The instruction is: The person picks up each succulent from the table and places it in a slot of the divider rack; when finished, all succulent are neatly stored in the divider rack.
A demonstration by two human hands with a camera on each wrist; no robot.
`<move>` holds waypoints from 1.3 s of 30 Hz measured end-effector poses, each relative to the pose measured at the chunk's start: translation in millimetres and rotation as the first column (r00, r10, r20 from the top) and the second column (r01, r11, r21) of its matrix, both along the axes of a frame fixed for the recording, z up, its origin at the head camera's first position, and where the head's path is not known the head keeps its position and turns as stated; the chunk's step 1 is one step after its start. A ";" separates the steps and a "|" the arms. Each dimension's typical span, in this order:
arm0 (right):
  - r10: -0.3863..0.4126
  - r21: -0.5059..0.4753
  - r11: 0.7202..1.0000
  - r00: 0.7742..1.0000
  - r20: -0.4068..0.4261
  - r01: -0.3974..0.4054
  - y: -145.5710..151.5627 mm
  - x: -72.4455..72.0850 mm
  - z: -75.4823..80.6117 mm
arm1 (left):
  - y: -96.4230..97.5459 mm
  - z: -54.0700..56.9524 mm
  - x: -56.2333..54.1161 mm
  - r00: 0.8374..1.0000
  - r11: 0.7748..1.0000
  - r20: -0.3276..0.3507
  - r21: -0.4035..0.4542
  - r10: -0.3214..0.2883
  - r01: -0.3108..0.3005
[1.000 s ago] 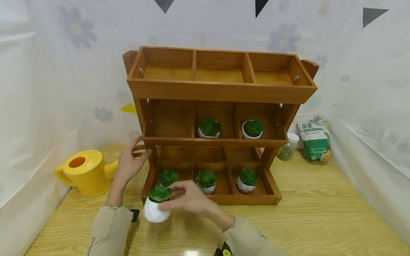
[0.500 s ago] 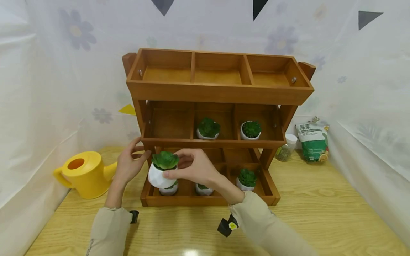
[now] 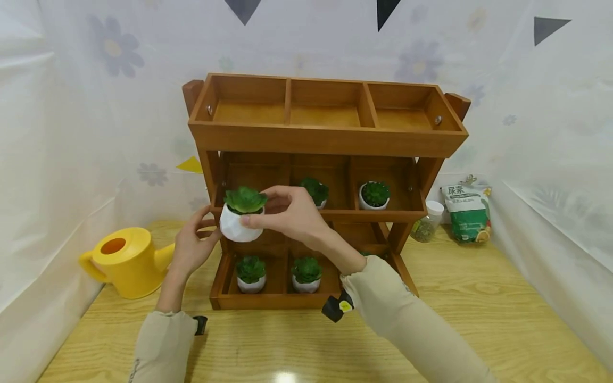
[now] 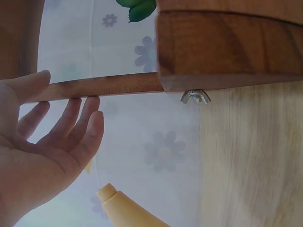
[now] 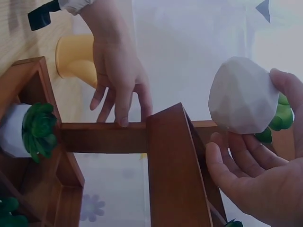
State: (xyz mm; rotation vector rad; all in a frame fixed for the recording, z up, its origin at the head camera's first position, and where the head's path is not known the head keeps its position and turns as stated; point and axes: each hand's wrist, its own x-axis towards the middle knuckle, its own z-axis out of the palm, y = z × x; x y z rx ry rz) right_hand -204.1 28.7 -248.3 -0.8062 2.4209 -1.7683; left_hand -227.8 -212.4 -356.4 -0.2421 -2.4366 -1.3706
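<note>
My right hand [image 3: 299,215] pinches a white faceted pot with a green succulent [image 3: 241,226] between thumb and fingers. It holds the pot upright in front of the left end of the wooden shelf's middle tier [image 3: 373,215]. In the right wrist view the white pot [image 5: 244,97] is above the curled fingers. My left hand [image 3: 191,247] is at the shelf's left post [image 4: 109,85], its loosely bent fingers touching the post's edge and its thumb across it. Two potted succulents stand in the middle tier, one [image 3: 374,195] at right, the other partly hidden behind my right hand.
Potted succulents [image 3: 251,274] stand in the bottom tier, the right one mostly hidden by my arm. A yellow watering can [image 3: 131,263] is left of the shelf. To the right stand a lidded jar [image 3: 428,222] and a green-and-white bag [image 3: 466,213].
My right hand has lifted the potted succulent from in front of the bottom tier up to the middle tier's left end. My left hand has stayed at the post.
</note>
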 end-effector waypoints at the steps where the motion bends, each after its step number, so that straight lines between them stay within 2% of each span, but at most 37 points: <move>1: -0.017 -0.016 1.000 1.000 0.014 0.017 -1.1 -2.0 2.2 | -0.1 0.0 0.1 1.000 1.000 0.007 0.000 -0.002 0.002; 6: -0.088 -0.114 0.988 0.990 0.113 0.101 -7.5 -12.7 13.5 | -0.8 -0.2 0.8 0.999 1.000 0.047 -0.003 -0.003 0.004; 9: -0.122 -0.137 0.981 0.984 0.127 0.140 -10.1 -19.9 20.6 | -1.1 0.1 1.2 0.998 1.000 0.055 -0.008 -0.002 0.002; 15: -0.213 -0.005 0.977 0.977 0.007 0.213 -14.1 -35.3 27.8 | -1.8 0.1 2.1 0.998 1.000 0.065 -0.019 -0.001 0.002; 21: -0.268 0.158 0.944 0.953 -0.142 0.289 -25.3 -50.0 27.0 | -2.4 -0.5 3.1 0.998 1.000 0.063 -0.022 0.001 0.001; 28: -0.257 0.338 0.880 0.933 -0.251 0.333 -37.7 -64.1 26.1 | -1.7 0.3 3.5 0.998 1.000 0.066 -0.016 -0.007 0.008; 33: -0.194 0.470 0.833 0.950 -0.245 0.292 -41.5 -68.2 24.8 | -0.8 1.1 3.5 0.998 1.000 0.057 -0.014 -0.008 0.009; 39: -0.066 0.610 0.765 0.967 -0.245 0.206 -40.4 -66.7 30.9 | -0.4 0.6 3.3 0.999 1.000 0.045 -0.018 -0.007 0.008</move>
